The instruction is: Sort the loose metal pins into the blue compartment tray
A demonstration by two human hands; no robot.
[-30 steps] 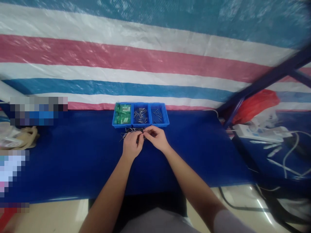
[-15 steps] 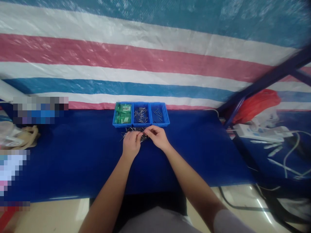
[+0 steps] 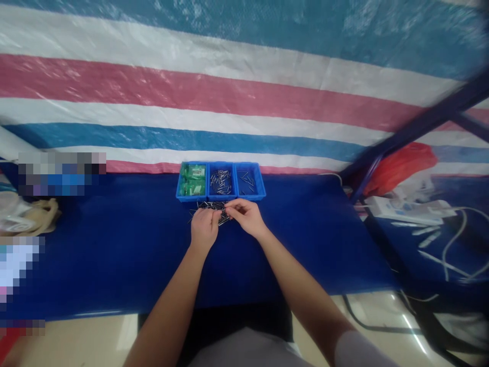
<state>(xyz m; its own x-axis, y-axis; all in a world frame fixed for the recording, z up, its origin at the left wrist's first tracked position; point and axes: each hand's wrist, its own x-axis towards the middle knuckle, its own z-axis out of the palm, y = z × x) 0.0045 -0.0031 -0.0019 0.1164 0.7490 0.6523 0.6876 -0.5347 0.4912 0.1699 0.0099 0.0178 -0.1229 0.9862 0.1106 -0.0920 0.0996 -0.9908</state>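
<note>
My left hand and my right hand are close together over a pile of thin dark metal pieces on the blue table. Fingers and thumb are pinched together on each hand; whatever lies between the fingertips is too small to name. Just behind the pile stand three joined blue bins. The left bin contains green packets with pale pieces, the middle bin many thin metal pieces, and the right bin several scattered ones.
The blue table reaches out to both sides. A striped sheet hangs behind it. At the right are a red bag, a white power strip, cables and a slanted metal frame. Tan bundled material lies at the far left.
My left hand has shifted slightly left, and a small gap has widened between the fingertips of both hands. The bins and pile look the same.
</note>
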